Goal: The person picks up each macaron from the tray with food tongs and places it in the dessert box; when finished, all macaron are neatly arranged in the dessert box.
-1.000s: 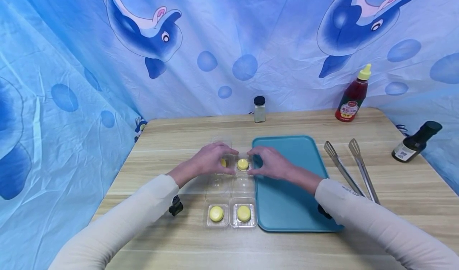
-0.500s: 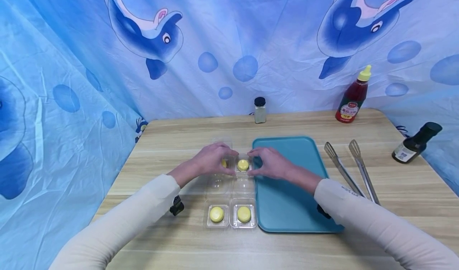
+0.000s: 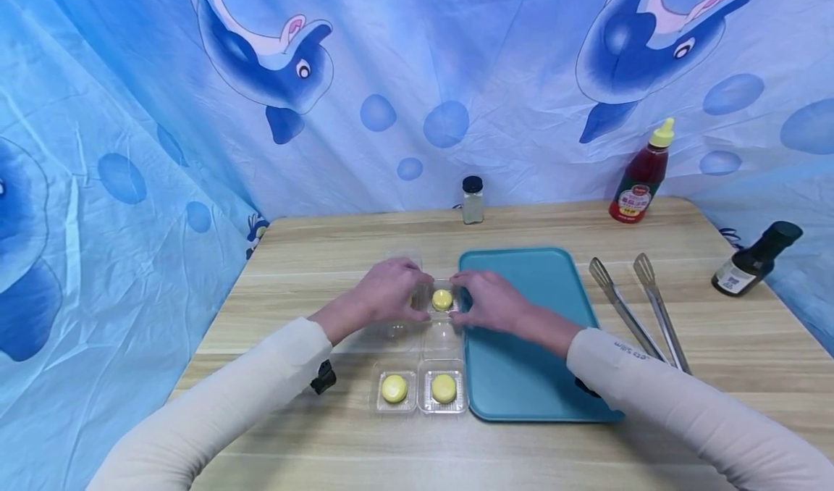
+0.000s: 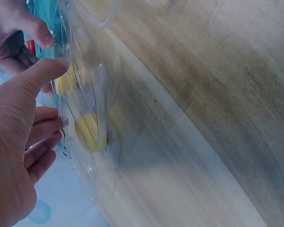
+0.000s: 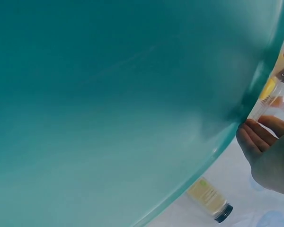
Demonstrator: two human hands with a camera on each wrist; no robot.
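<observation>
In the head view both hands meet at a clear plastic box (image 3: pixel 443 288) with a yellow macaron (image 3: pixel 442 300) in it. My left hand (image 3: pixel 393 290) grips the box's left side, thumb at the near edge and fingers at the far edge. At the right side my right hand (image 3: pixel 493 299) holds the same edges, close over the tray's left rim. Another yellow macaron (image 4: pixel 91 132) in clear plastic lies under my left hand, mostly hidden in the head view. Nearer the front are two more open clear boxes, each with a yellow macaron (image 3: pixel 394 389), (image 3: pixel 444 389).
A teal tray (image 3: pixel 528 375) lies right of the boxes, with metal tongs (image 3: pixel 641 310) beyond it. At the back stand a small black-capped jar (image 3: pixel 472 200) and a red sauce bottle (image 3: pixel 641 176). A dark bottle (image 3: pixel 756 259) stands at the right edge of the wooden table (image 3: pixel 326 237).
Both hands stay at the same box. The left hand has shifted very slightly right, and its fingers now cover more of the macaron beneath it.
</observation>
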